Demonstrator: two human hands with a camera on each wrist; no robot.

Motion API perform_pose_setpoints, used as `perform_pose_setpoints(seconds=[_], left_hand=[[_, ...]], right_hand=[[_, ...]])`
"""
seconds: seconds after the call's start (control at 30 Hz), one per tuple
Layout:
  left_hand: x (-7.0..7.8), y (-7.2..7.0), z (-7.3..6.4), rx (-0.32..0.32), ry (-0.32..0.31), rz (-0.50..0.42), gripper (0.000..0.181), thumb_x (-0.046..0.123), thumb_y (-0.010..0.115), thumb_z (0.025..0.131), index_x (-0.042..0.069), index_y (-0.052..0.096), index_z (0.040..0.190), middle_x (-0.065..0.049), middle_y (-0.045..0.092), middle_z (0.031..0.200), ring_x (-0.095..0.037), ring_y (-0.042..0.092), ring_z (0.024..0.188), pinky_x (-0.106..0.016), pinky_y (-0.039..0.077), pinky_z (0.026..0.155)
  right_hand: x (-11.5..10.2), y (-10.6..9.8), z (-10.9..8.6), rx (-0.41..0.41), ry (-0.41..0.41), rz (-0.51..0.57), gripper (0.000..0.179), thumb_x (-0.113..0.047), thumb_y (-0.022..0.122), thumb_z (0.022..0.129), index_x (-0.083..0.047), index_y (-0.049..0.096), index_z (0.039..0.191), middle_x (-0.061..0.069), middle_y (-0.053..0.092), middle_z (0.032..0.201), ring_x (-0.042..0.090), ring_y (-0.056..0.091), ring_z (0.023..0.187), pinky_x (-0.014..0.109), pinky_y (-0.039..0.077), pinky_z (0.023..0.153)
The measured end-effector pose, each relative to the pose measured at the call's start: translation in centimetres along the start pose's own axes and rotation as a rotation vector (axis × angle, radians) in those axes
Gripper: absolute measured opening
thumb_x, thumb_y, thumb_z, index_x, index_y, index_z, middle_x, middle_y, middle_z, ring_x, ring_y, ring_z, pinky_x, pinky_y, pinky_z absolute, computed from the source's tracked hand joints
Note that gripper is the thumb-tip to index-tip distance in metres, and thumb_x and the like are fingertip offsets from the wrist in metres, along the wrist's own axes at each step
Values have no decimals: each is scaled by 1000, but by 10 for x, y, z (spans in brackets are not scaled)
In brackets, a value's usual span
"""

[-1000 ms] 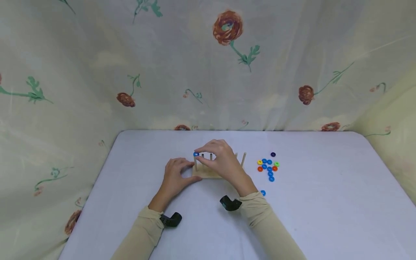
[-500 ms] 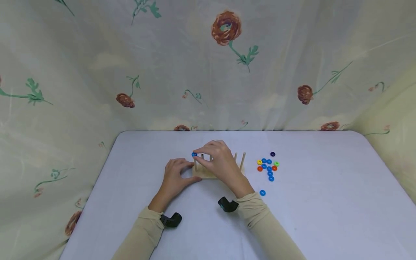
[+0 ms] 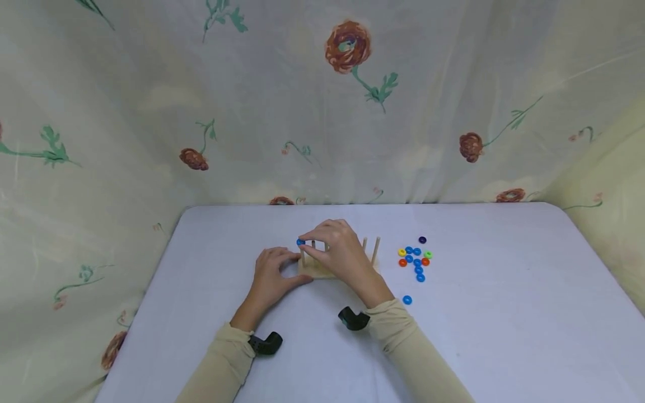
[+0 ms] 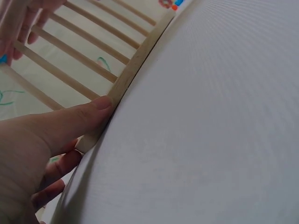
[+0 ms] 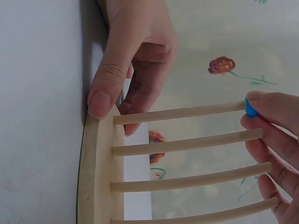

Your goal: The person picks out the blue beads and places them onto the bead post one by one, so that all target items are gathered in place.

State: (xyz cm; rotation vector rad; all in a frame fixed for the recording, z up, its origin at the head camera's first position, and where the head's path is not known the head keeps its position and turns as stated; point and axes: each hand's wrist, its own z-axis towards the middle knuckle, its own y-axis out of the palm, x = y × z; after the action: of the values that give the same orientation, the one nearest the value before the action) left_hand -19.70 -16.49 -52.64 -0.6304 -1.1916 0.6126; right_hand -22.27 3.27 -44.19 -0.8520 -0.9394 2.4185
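A wooden rack with a flat base (image 3: 316,272) and a row of upright pegs stands on the table. At its left end my left hand (image 3: 272,274) grips the base, with the thumb (image 4: 100,103) on the near edge and fingers behind. Thumb and fingers of my right hand (image 3: 340,249) pinch a blue ring (image 5: 250,108) at the very top of the leftmost peg (image 5: 182,113). Whether the peg's tip is inside the ring is hidden by the fingertips. The other pegs seen in the right wrist view are bare.
Right of the rack lie loose rings: several blue ones (image 3: 419,270), two orange ones (image 3: 402,262), a yellow one (image 3: 401,252), a green one (image 3: 428,254) and a dark one (image 3: 422,240). A single blue ring (image 3: 407,300) lies closer. A flowered curtain (image 3: 403,140) hangs behind the table.
My right hand has shifted slightly left with the blue ring, to the leftmost peg's top, and the ring's tilt has changed. My left hand has stayed on the base.
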Motion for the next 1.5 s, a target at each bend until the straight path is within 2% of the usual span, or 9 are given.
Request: perform_pose_setpoints(seconds=[0.2, 0.53, 0.77, 1.07, 1.2, 1.27, 1.43, 1.5], left_hand=[[2, 2, 2, -28, 2, -15, 55, 37, 94, 73, 12, 77, 119, -11, 71, 126, -33, 52, 127, -59, 31, 116], [4, 3, 5, 26, 59, 0, 52, 35, 95, 72, 11, 77, 115, -12, 73, 117, -33, 56, 120, -60, 36, 111], [3, 3, 6, 25, 56, -7, 55, 36, 95, 72, 11, 77, 118, -11, 72, 118, -32, 55, 120, -59, 35, 112], [4, 2, 5, 29, 66, -31, 57, 32, 95, 72, 9, 76, 121, -11, 72, 114, -32, 56, 116, -59, 35, 111], [2, 2, 4, 27, 52, -24, 54, 32, 95, 72, 9, 77, 118, -12, 71, 116, -31, 56, 116, -58, 36, 111], [1, 2, 4, 22, 42, -15, 55, 33, 95, 73, 9, 77, 118, -11, 71, 117, -31, 56, 118, -58, 36, 111], [-1, 1, 3, -5, 12, -16, 54, 33, 94, 74, 10, 76, 120, -10, 71, 120, -31, 54, 123, -57, 34, 115], [-1, 0, 3, -12, 4, -19, 54, 32, 93, 75, 11, 76, 121, -10, 71, 120, -31, 54, 123, -57, 34, 115]], right_hand=[[3, 0, -2, -4, 4, -15, 14, -22, 84, 88, -16, 83, 101, -2, 80, 93, 15, 71, 93, 41, 54, 101], [6, -2, 3, -8, -27, -27, 14, -23, 83, 89, -16, 83, 101, -3, 80, 93, 15, 71, 93, 39, 53, 101], [6, -3, 4, -9, -30, -33, 15, -23, 83, 89, -16, 83, 102, -3, 80, 94, 15, 70, 94, 39, 53, 101], [5, -14, 1, 11, -9, 46, 37, -28, 88, 83, -13, 79, 115, 3, 80, 105, 20, 71, 103, 44, 52, 104], [6, -30, -2, 7, 37, 89, 39, -29, 88, 83, -13, 79, 117, 3, 80, 110, 21, 71, 107, 43, 56, 100], [9, -39, -6, -7, 68, 116, 39, -29, 88, 84, -13, 78, 119, 2, 80, 112, 20, 71, 107, 41, 59, 93], [24, -62, -23, -5, 117, 191, 36, -22, 88, 83, -14, 79, 117, 1, 79, 109, 16, 71, 95, 31, 60, 73], [31, -72, -32, -3, 125, 208, 34, -19, 88, 83, -14, 79, 115, 0, 79, 106, 13, 69, 90, 28, 57, 70]])
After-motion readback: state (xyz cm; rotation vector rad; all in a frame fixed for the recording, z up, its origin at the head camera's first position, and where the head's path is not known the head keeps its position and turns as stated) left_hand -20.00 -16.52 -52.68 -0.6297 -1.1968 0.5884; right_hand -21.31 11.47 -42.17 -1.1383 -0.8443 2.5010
